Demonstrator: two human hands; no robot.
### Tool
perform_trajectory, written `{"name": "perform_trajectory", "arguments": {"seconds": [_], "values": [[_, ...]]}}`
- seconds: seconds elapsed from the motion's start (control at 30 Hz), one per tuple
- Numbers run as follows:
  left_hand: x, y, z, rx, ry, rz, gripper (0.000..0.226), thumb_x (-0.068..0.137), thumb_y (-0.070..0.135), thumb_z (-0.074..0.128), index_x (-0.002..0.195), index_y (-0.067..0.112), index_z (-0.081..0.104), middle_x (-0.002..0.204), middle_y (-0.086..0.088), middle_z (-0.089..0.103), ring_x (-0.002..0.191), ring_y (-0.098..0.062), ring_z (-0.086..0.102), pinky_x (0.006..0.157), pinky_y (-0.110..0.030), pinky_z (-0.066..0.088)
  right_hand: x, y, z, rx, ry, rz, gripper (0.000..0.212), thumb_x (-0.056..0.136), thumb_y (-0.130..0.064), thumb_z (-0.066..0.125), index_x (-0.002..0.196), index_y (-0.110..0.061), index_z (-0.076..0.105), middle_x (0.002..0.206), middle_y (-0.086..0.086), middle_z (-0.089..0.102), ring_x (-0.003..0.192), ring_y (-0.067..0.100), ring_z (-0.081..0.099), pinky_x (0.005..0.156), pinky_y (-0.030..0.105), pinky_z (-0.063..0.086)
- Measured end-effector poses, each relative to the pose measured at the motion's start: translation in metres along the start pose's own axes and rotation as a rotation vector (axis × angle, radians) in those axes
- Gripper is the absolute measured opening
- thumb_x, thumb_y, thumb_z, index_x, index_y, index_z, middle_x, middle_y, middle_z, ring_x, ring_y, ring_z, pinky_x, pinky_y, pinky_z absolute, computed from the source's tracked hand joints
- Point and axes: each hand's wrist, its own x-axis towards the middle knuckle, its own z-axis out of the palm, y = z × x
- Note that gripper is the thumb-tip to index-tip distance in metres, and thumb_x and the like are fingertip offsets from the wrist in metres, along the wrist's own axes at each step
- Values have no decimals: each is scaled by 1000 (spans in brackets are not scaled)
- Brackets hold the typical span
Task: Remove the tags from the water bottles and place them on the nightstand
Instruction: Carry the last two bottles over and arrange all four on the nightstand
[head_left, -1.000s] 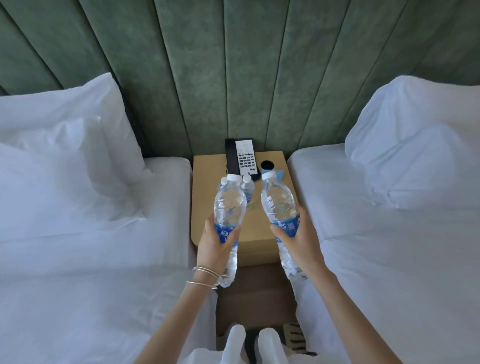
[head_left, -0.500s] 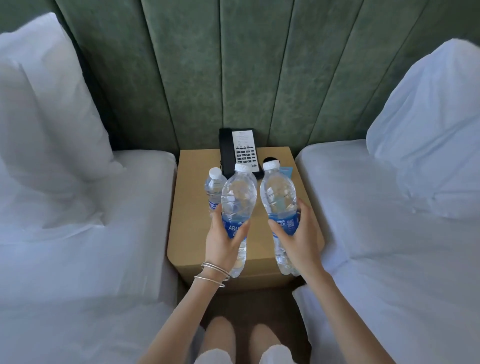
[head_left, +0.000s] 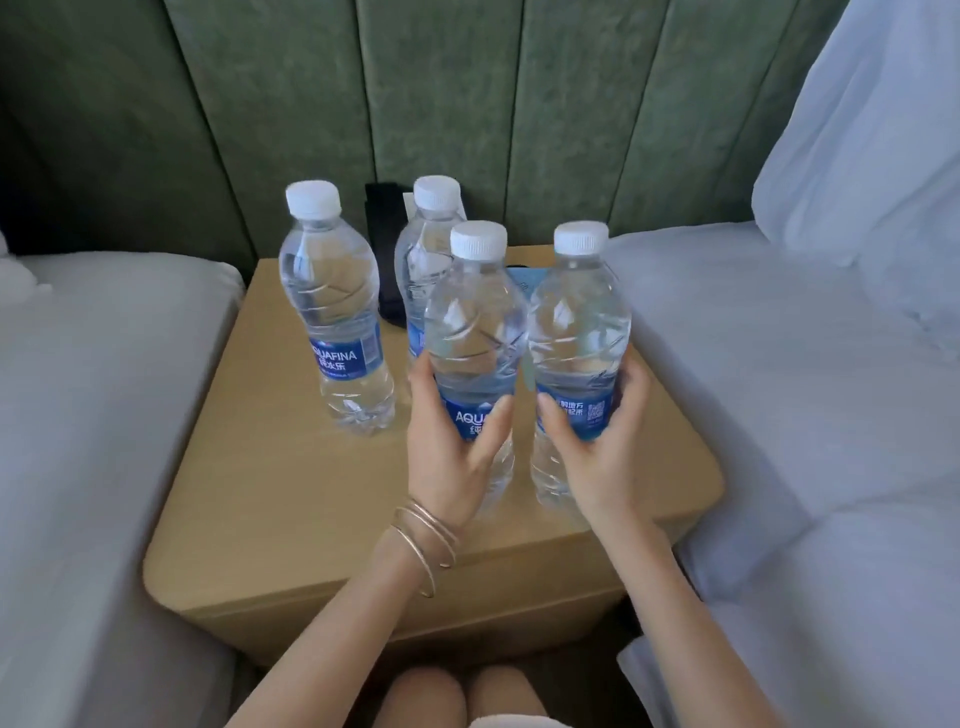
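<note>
Gripping middle bottle (head_left: 475, 322) at the label with left hand (head_left: 452, 457), fingers curled round; right bottle (head_left: 576, 322) likewise with right hand (head_left: 592, 457). Held upright, further in over nightstand (head_left: 291, 493) than half a second ago. Standing behind: left bottle (head_left: 337, 322), back bottle (head_left: 423, 260); only one seen earlier.

Left grip (head_left: 452, 457) curled round left bottle (head_left: 475, 322), right grip (head_left: 597, 457) round right bottle (head_left: 576, 322), forearms extended

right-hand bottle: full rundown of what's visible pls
Clear plastic bottle with a white ribbed cap and a blue label bearing a QR code. It is near upright over the nightstand; whether its base rests there is unclear. The right hand grips it at the label. The other held bottle is close beside it.
</note>
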Motion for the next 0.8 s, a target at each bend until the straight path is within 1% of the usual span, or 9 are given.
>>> {"name": "perform_trajectory", "arguments": {"seconds": [0.07, 0.13, 0.17, 0.27, 0.37, 0.5, 0.63, 0.7, 0.8], "values": [[-1, -8, 6, -12, 8, 62, 55, 79, 40, 60, 123, 15, 38, 115, 11, 52, 107, -5, 55, 89, -20, 45, 1, 13, 6, 33, 43, -68, 56, 78, -31, 68, 122, -36, 33, 118, -25, 51, 108, 12, 58, 83, 22, 49], [0, -15, 10, -34, -6, 117, 53, 79, 37, 59, 122, 15, 38, 114, 24, 49, 105, 2, 53, 87, -13, 41, 1, 26, 11, 77, 72, -109, 57, 79, -26, 67, 122, -33, 31, 119, -24, 50, 108, 14, 58, 83, 29, 51], [1, -18, 11, -41, -13, 139, 50, 80, 37, 59, 121, 19, 38, 112, 30, 49, 105, 4, 53, 87, -12, 40, 2, 31, 13, 98, 82, -130, 57, 78, -23, 67, 121, -30, 30, 119, -22, 49, 108, 12, 58, 83, 29, 51], [7, -24, 12, -37, -13, 183, 43, 80, 39, 58, 117, 30, 36, 108, 37, 48, 103, 5, 53, 86, -12, 40, 6, 37, 11, 100, 69, -172, 54, 79, -17, 65, 119, -26, 30, 119, -22, 50, 105, 2, 57, 81, 16, 47], [7, -25, 16, -28, -8, 179, 46, 81, 38, 57, 119, 22, 37, 110, 30, 48, 102, 5, 52, 86, -13, 41, 11, 39, 6, 83, 35, -175, 54, 79, -16, 65, 118, -26, 31, 117, -30, 51, 104, 0, 57, 81, 16, 47], [8, -20, 24, -16, -8, 174, 55, 81, 34, 58, 124, 6, 39, 112, 19, 48, 102, 12, 50, 83, -5, 37, 16, 39, -6, 67, 35, -179, 57, 77, -13, 67, 120, -24, 30, 117, -29, 50, 106, 6, 58, 83, 24, 49], [9, -12, 39, -25, -3, 149, 46, 84, 21, 64, 122, 15, 39, 110, 23, 47, 102, 14, 50, 83, -4, 36, 23, 40, -22, 20, 91, -165, 61, 76, -11, 69, 123, -10, 30, 118, -15, 49, 106, 3, 56, 84, 19, 47], [8, -10, 46, -39, -12, 153, 46, 83, 27, 63, 121, 20, 38, 111, 24, 48, 102, 13, 50, 83, -4, 37, 25, 40, -30, 15, 117, -154, 63, 75, -14, 70, 125, -6, 31, 118, -11, 48, 105, 0, 56, 84, 16, 46], [8, -8, 55, -70, -38, 143, 49, 80, 37, 60, 122, 24, 39, 113, 21, 51, 104, 7, 53, 84, -7, 39, 26, 41, -41, -3, 106, -142, 64, 75, -17, 72, 125, -4, 34, 114, -14, 52, 103, -3, 56, 83, 14, 45]]}}
